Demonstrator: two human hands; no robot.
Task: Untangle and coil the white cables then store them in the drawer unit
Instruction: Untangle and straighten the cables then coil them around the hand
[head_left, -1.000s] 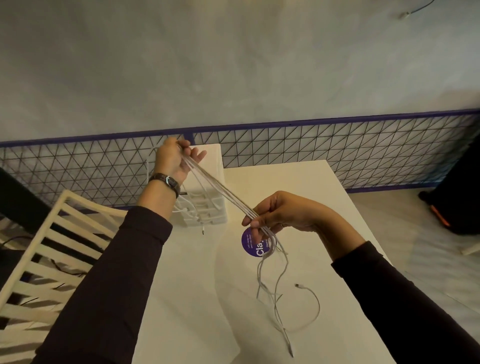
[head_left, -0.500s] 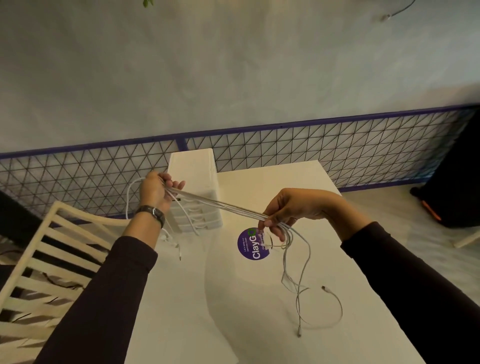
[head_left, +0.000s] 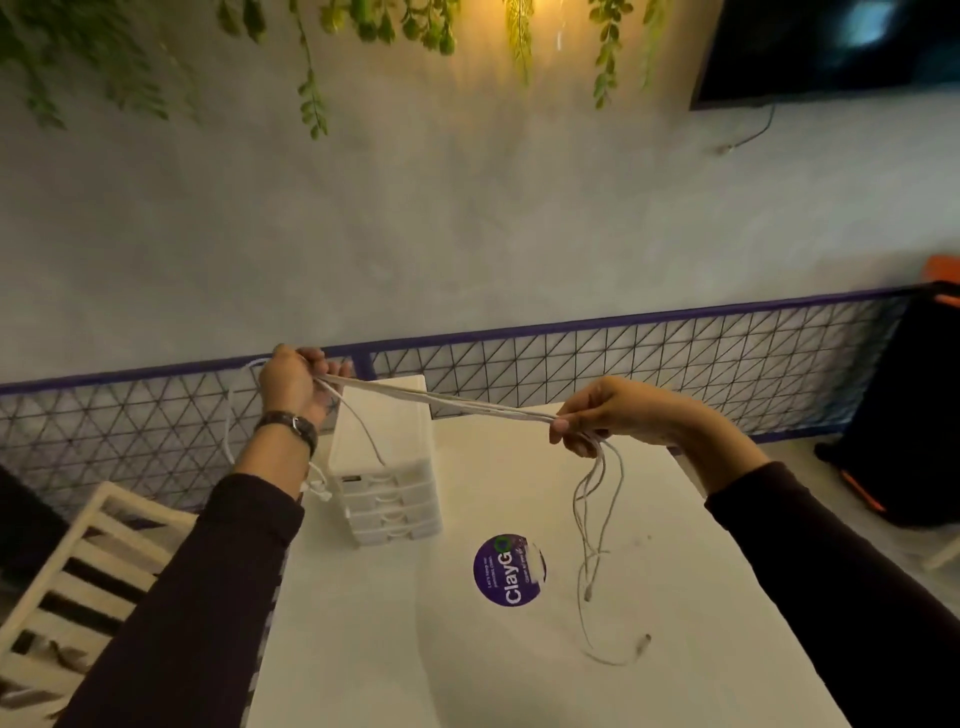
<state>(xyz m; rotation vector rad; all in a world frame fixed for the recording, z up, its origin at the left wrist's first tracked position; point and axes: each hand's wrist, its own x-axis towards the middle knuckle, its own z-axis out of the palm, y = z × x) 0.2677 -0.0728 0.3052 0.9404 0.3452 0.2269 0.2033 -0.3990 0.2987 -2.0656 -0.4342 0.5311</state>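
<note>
A bundle of white cables (head_left: 447, 401) is stretched taut between my two hands above the table. My left hand (head_left: 291, 382) grips one end high at the left, with loops and plugs hanging down past my wrist. My right hand (head_left: 608, 413) pinches the bundle at the right, and loose cable tails dangle from it to the table, ending in plugs near the front right. The white drawer unit (head_left: 387, 467) stands on the table under the stretched cables, its several drawers looking shut.
The white table (head_left: 467, 665) carries a round purple sticker (head_left: 508, 570). A white slatted chair (head_left: 67, 582) stands at the left. A wire mesh fence (head_left: 649, 374) runs behind the table. A dark bag with orange trim (head_left: 904, 415) sits at the right.
Both hands have risen and spread farther apart, pulling the cable bundle longer. The dangling tails have lifted, with less cable lying on the table. The camera has tilted up.
</note>
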